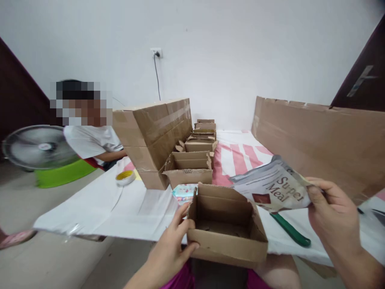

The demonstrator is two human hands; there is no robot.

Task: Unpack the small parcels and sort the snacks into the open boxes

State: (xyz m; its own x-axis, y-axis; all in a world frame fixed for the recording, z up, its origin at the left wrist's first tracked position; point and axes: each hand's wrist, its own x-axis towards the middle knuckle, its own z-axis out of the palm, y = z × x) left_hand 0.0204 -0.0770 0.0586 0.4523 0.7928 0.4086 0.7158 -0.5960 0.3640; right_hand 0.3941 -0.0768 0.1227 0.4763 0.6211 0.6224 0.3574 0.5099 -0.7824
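My left hand [176, 237] grips the left side of a small open cardboard box [228, 245] at the table's front edge. The inside of this box looks bare. In my right hand [335, 206] is a flat grey-and-white pouch [279, 188] printed "Super Meal", pinched at its right end and held above and to the right of the box. Under the pouch lies a green-handled tool [290, 229], its far end hidden. A light-blue printed packet [185, 192] sits just behind the box's left corner.
Several open cardboard boxes [189, 175] run in a row toward the wall. Stacked closed cartons [156, 136] stand on their left, and a large cardboard panel [319, 140] on the right. A tape roll [125, 178] lies at left, near a seated person [93, 140] and a fan [45, 147].
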